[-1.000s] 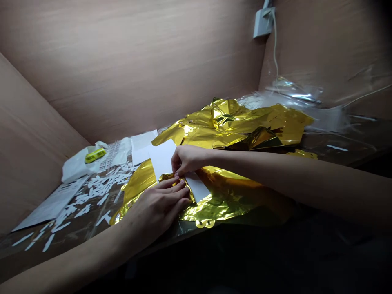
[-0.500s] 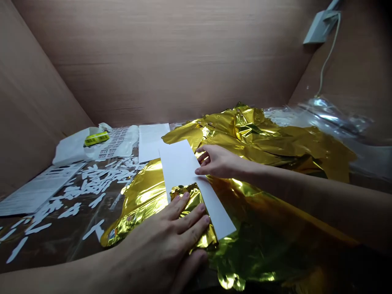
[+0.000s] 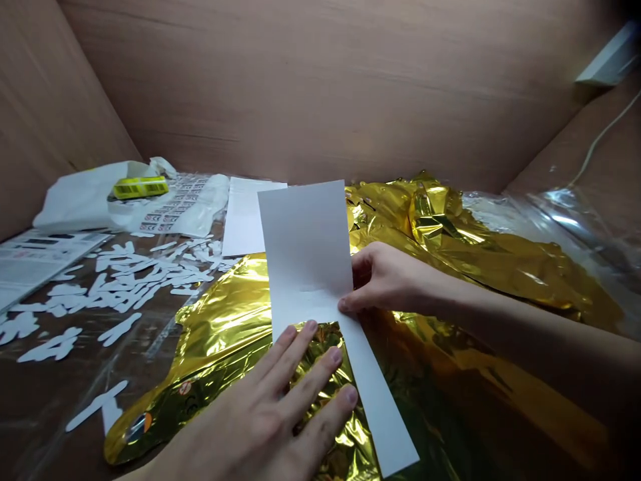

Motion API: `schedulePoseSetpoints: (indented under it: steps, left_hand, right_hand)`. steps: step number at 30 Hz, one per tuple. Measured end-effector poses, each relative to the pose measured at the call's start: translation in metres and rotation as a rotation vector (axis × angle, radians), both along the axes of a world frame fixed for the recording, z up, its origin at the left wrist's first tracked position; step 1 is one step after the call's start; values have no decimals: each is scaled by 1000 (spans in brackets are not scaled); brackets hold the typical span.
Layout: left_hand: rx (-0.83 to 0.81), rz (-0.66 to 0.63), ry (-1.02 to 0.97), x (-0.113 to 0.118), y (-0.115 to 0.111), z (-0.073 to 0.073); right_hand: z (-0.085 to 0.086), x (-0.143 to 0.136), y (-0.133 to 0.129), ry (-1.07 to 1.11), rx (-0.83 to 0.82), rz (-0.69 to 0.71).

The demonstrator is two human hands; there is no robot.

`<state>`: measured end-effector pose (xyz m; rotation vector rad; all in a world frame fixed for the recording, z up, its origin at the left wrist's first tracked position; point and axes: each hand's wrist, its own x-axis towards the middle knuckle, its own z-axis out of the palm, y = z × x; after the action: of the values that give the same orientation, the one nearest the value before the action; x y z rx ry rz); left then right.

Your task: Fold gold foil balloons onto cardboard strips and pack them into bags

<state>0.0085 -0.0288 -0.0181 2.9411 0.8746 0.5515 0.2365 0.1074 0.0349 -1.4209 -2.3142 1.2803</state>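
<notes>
My left hand (image 3: 280, 401) lies flat with fingers spread on a folded piece of gold foil (image 3: 345, 427). Beneath that foil runs a long sheet of white paper (image 3: 308, 247), its far part bent upward. Between thumb and fingers, my right hand (image 3: 380, 280) grips the paper's right edge; the fingertips are behind the sheet. Under the paper, a flat gold foil balloon (image 3: 220, 314) with small printed marks reaches out to the left.
More crumpled gold foil (image 3: 435, 220) is heaped behind my right hand. White paper strips (image 3: 145, 274) are scattered on the left, near a yellow packet (image 3: 140, 188) and a white sheet (image 3: 248, 217). Clear plastic (image 3: 565, 214) and a cable (image 3: 601, 133) are at the right.
My right hand has closed on the paper's edge, and the far part of the sheet has been raised. My left hand still presses the folded foil. The camera view has shifted.
</notes>
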Motion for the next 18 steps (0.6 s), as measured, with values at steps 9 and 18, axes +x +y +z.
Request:
schedulePoseSetpoints:
  steps: [9, 18]
  left_hand:
    - [-49, -7, -5, -7, 9, 2]
    - [-48, 35, -36, -4, 9, 2]
  right_hand:
    - [6, -9, 6, -95, 89, 66]
    - [11, -8, 8, -179, 181, 114]
